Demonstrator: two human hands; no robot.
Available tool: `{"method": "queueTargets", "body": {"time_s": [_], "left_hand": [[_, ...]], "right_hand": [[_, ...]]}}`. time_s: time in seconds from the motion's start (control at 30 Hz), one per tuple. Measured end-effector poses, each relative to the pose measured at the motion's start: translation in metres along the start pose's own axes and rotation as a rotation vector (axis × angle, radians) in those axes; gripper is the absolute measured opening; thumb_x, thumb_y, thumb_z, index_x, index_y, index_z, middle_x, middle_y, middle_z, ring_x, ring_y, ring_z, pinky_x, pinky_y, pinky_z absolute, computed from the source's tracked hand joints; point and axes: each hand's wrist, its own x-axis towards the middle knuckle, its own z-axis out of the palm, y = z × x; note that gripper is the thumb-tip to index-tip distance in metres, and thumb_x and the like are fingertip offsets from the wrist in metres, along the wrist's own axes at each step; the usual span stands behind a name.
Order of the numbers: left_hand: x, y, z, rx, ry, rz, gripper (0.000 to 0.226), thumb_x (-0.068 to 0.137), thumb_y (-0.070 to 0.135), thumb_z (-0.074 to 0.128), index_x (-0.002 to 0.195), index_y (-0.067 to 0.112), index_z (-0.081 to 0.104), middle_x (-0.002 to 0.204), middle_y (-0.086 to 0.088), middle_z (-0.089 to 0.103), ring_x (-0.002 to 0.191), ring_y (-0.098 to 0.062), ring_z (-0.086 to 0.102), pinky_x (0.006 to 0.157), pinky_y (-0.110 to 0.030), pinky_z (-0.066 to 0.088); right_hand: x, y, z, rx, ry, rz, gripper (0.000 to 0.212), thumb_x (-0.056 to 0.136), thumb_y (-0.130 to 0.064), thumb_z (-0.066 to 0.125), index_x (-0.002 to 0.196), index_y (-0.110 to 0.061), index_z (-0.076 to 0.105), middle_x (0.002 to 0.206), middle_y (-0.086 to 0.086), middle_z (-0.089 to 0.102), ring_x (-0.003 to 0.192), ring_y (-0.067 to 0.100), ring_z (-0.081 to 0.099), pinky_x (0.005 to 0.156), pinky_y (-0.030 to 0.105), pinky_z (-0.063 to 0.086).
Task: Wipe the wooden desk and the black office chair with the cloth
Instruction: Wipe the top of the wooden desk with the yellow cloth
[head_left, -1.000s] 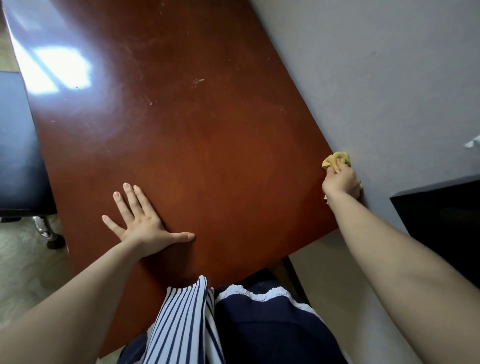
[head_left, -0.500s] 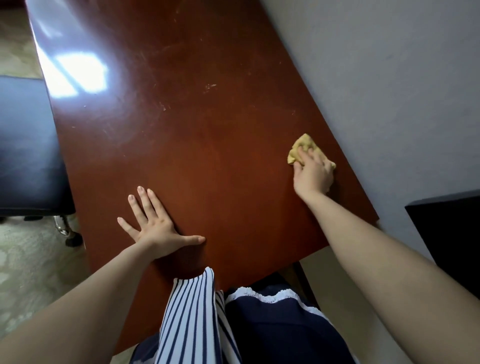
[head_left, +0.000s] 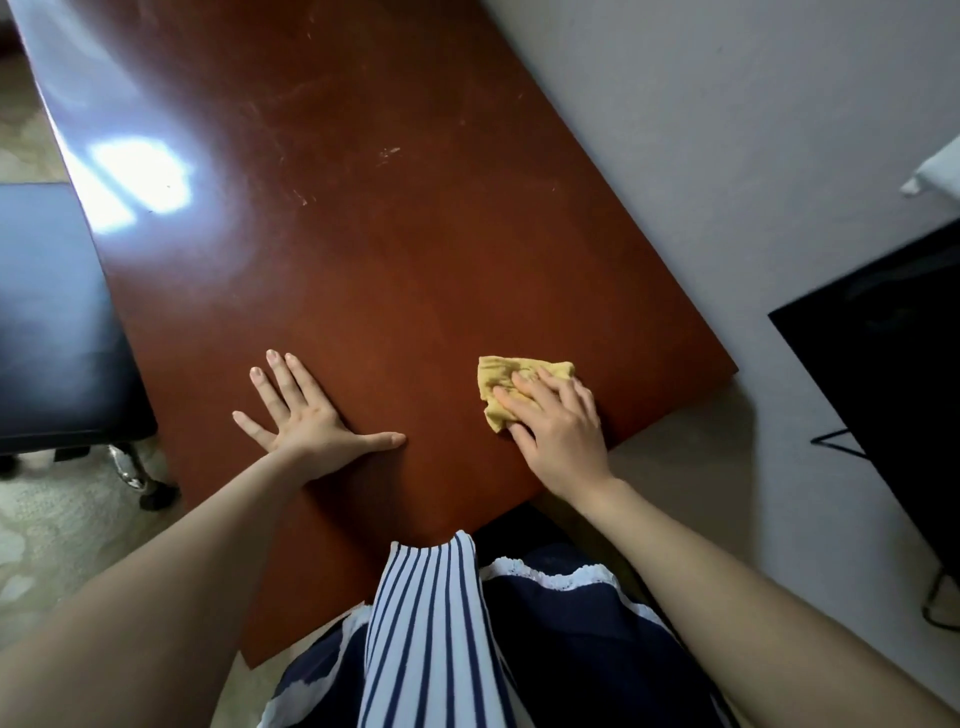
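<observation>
1. One reddish-brown wooden worktop (head_left: 374, 249) fills the centre of the view, running from the person's body toward the far top left. Its glossy surface carries a bright window reflection near the left edge and several faint scratches.
2. Black office chair (head_left: 47, 332): its seat sits just beside the worktop's left edge, with a chrome leg and caster visible below it.
3. Dark flat panel (head_left: 893, 364): stands at the right edge of the view, apart from the worktop.
4. Left hand (head_left: 306, 415): lies flat on the worktop, palm down, fingers straight and spread, thumb extended to the right. It holds nothing.
5. Right hand (head_left: 556, 421): rests on the cloth near the worktop's near right corner, fingers bent over the fabric, pressing it down.
6. Yellow cloth (head_left: 496, 374): crumpled, lying on the worktop under the right hand's fingers.
</observation>
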Motion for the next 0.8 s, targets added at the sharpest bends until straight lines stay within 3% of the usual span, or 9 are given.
{"method": "queueTargets", "body": {"time_s": [0.1,0.27,0.4,0.57,0.7,0.8], "left_hand": [[0.000,-0.001,0.003,0.006,0.011,0.010,0.170,0.013,0.094,0.042,0.140,0.011,-0.035,0.145,0.000,-0.046,0.134,-0.024,-0.040,0.107,-0.062,-0.015],[0.002,-0.003,0.005,0.012,0.039,0.014,0.170,0.014,0.094,0.044,0.141,0.011,-0.033,0.145,0.001,-0.045,0.135,-0.023,-0.040,0.107,-0.062,-0.014],[0.006,-0.004,0.009,0.014,0.057,0.017,0.172,0.011,0.096,0.041,0.141,0.012,-0.033,0.144,0.002,-0.046,0.135,-0.022,-0.040,0.107,-0.062,-0.014],[0.008,-0.004,0.009,0.001,0.067,0.011,0.170,0.014,0.095,0.043,0.140,0.011,-0.035,0.144,0.000,-0.047,0.134,-0.024,-0.041,0.106,-0.062,-0.014],[0.007,-0.010,0.009,-0.009,0.085,0.037,0.158,0.040,0.085,0.066,0.143,0.014,-0.031,0.148,0.001,-0.043,0.137,-0.022,-0.037,0.109,-0.060,-0.012],[0.004,-0.026,0.002,0.000,0.130,0.140,0.132,0.060,0.075,0.068,0.150,0.023,-0.013,0.155,0.000,-0.030,0.142,-0.021,-0.026,0.113,-0.056,-0.004]], "right_hand": [[-0.029,0.014,0.001,-0.017,0.074,0.015,0.043,0.076,-0.009,0.076,0.116,-0.021,0.069,0.122,0.004,0.065,0.118,0.033,0.056,0.099,0.056,0.040],[-0.049,0.041,-0.003,-0.012,0.175,0.203,0.046,0.076,-0.005,0.075,0.118,-0.021,0.067,0.123,0.004,0.064,0.117,0.031,0.055,0.098,0.050,0.040],[-0.044,0.069,-0.015,-0.013,0.223,0.376,0.040,0.081,-0.005,0.070,0.118,-0.018,0.068,0.125,0.006,0.063,0.117,0.032,0.053,0.094,0.044,0.038],[-0.013,0.105,-0.032,0.010,0.223,0.549,0.037,0.088,-0.011,0.063,0.124,-0.016,0.063,0.133,0.007,0.057,0.121,0.031,0.046,0.098,0.047,0.039],[0.020,0.121,-0.037,0.039,0.283,0.753,0.036,0.090,-0.014,0.060,0.126,-0.017,0.061,0.138,0.005,0.053,0.119,0.032,0.044,0.099,0.039,0.035],[0.038,0.120,-0.033,0.067,0.299,0.867,0.037,0.093,-0.017,0.057,0.129,-0.018,0.059,0.140,0.003,0.050,0.123,0.029,0.042,0.102,0.035,0.030]]}}
